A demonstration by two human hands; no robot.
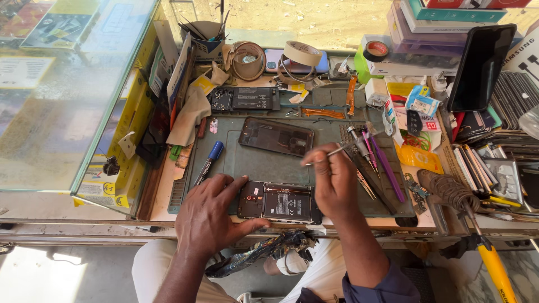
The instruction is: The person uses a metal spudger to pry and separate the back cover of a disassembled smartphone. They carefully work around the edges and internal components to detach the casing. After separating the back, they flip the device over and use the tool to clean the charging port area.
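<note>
the left hand (210,216) lies flat with fingers spread, pressing the 9 o'clock end of the opened phone (279,202) at the near edge of the grey work mat (252,163). at the phone's 1 o'clock, the right hand (335,182) pinches metal tweezers (328,154) above it.

Opened phone (279,203) — back off, flat at mat's near edge.
</note>
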